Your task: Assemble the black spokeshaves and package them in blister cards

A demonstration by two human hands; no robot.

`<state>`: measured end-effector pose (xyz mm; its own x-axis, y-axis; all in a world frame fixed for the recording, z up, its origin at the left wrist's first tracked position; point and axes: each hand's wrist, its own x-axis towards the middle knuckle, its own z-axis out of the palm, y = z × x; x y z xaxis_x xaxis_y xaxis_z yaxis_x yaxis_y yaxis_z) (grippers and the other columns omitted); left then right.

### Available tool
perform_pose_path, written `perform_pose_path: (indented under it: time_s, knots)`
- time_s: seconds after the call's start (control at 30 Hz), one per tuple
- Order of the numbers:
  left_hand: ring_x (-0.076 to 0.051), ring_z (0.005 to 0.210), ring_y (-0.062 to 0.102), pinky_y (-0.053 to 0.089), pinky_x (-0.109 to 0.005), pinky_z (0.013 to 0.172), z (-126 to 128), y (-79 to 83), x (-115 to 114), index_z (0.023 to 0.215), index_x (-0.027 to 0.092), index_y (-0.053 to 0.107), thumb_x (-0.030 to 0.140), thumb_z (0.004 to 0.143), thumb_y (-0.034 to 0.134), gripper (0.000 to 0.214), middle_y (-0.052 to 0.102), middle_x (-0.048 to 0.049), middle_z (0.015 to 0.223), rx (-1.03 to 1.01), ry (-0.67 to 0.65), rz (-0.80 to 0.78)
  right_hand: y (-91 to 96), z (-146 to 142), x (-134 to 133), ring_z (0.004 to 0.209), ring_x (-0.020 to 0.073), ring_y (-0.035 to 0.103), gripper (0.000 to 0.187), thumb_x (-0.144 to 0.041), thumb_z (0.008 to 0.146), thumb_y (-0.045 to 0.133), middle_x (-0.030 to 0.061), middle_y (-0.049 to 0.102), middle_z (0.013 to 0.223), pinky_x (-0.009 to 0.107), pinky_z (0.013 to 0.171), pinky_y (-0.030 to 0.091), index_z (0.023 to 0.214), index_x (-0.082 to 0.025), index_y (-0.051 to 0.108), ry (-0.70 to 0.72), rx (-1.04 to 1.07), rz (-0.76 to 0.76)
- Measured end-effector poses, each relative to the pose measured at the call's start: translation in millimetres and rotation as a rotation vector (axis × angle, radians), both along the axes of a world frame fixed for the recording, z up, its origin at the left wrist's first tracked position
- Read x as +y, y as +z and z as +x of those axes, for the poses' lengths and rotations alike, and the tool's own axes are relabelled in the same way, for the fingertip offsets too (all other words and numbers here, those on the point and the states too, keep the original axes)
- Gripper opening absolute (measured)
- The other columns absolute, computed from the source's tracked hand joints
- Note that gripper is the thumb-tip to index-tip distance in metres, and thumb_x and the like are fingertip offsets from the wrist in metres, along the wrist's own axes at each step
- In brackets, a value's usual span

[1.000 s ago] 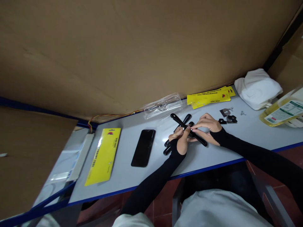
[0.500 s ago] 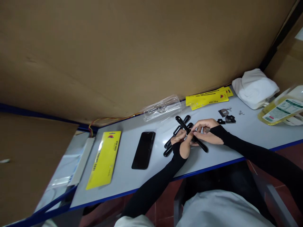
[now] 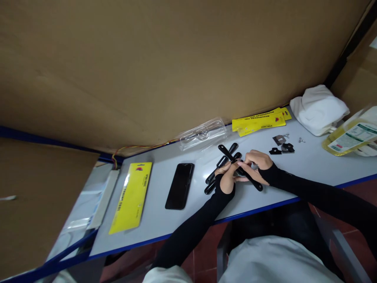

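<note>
A black spokeshave (image 3: pixel 253 181) lies slantwise across my hands, just above the table. My left hand (image 3: pixel 227 180) is closed round its middle, the thumb pressed on top. Over the same middle part, my right hand (image 3: pixel 258 163) has its fingers pinched together; anything small between them is hidden. Behind and beneath my left hand, more black spokeshaves (image 3: pixel 210 188) rest on the table, partly covered. To the right of my right hand lie flat metal blades (image 3: pixel 277 140), black cap plates (image 3: pixel 287 147) and small silver wing screws (image 3: pixel 301 140).
A phone (image 3: pixel 179 186) and a yellow card (image 3: pixel 131 198) lie to the left. Clear plastic packaging (image 3: pixel 203 134) and yellow cards (image 3: pixel 257 122) line the back by the cardboard wall (image 3: pixel 182 67). White cloth (image 3: pixel 318 110) and a bottle of yellow liquid (image 3: pixel 350 137) stand right.
My right hand has shifted slightly, its fingers drawn closer together over the spokeshave's middle. The spokeshave's near end has moved a little to the right. My left hand keeps its hold.
</note>
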<state>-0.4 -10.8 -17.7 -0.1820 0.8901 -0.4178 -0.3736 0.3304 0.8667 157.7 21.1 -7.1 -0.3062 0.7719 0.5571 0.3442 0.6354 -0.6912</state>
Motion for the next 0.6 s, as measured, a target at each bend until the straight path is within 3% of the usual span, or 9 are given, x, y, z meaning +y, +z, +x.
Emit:
perform_pose_path:
  time_s: [0.17,0.3,0.37,0.47,0.6]
  knots:
    - [-0.035,0.094,0.080,0.072,-0.043,0.066,-3.4,-1.3,2.4,0.088,0.011,0.084,0.041,0.063,0.095,0.040,0.081,-0.0142,0.110,-0.030,-0.001,-0.012,-6.8,-1.7,-1.0,0.065,0.0174,0.050,0.034,-0.027,0.107,0.056,-0.0001,0.052,0.066,0.031,0.064,0.044,0.075,-0.025,0.047,-0.007,-0.052,0.130]
    - [-0.034,0.091,0.080,0.072,-0.044,0.066,-5.9,-2.7,3.1,0.090,0.011,0.083,0.041,0.063,0.094,0.041,0.080,-0.0147,0.111,-0.046,0.006,-0.005,-7.9,2.7,2.6,0.072,0.0198,0.054,0.023,-0.025,0.102,0.065,0.0017,0.060,0.070,0.033,0.069,0.046,0.081,-0.024,0.054,0.063,-0.061,0.210]
    - [-0.033,0.091,0.080,0.072,-0.043,0.066,-6.5,-2.4,3.4,0.090,0.011,0.083,0.041,0.063,0.095,0.042,0.080,-0.0143,0.110,-0.041,0.009,-0.002,-8.5,2.4,4.2,0.070,0.0193,0.052,0.026,-0.021,0.099,0.068,0.0008,0.059,0.068,0.033,0.068,0.045,0.078,-0.025,0.052,0.075,-0.051,0.247]
    - [-0.033,0.091,0.079,0.071,-0.040,0.065,-6.5,-1.3,3.7,0.087,0.010,0.083,0.043,0.061,0.095,0.043,0.080,-0.0144,0.107,-0.027,-0.004,-0.003,-10.3,0.5,6.0,0.067,0.0183,0.049,0.035,-0.018,0.098,0.066,-0.0009,0.055,0.063,0.032,0.064,0.042,0.072,-0.025,0.044,0.073,-0.014,0.239]
    - [-0.029,0.080,0.078,0.069,-0.039,0.061,-5.0,0.7,4.0,0.086,0.010,0.083,0.041,0.059,0.094,0.042,0.079,-0.0110,0.092,-0.021,0.005,-0.033,-10.2,4.2,8.1,0.068,0.0186,0.051,0.032,-0.028,0.093,0.077,-0.0018,0.056,0.062,0.030,0.063,0.042,0.076,-0.025,0.051,0.161,-0.032,0.162]
